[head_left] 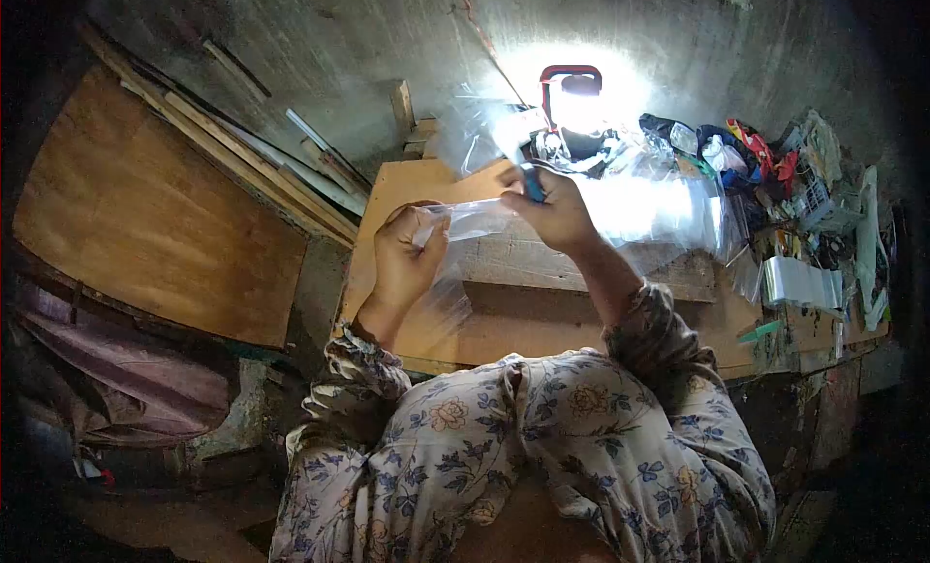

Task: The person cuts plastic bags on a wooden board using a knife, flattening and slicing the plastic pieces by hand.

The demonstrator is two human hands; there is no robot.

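A flat, orange-brown wooden table (392,187) is standing against a rough grey concrete wall (387,35). A red-and-black framed lamp (572,96) is glaring at the rear of the table, and its light is washing out nearby detail. A long, pale wooden plank (591,270) is lying across the middle of the table. Above the table, the left hand (412,251) is pinching a clear, thin plastic film strip (472,220), which is extending to the right hand (550,209). The right hand is closing around a small blue handle (532,183); its far end is blurring into the glare. Brown tabletop is showing between the plank and the front edge, where a cream floral garment (504,408) is adjoining. The left edge is running just beside the left hand; beyond it, long wooden boards (262,190) and a broad brown wooden panel (155,204) are leaning. On the right, a layered pile of clear plastic sheets (668,214), a grey plastic basket (828,210) and red-and-yellow crumpled material (765,151) are limiting sideways room; the rear wall is limiting reach behind the lamp
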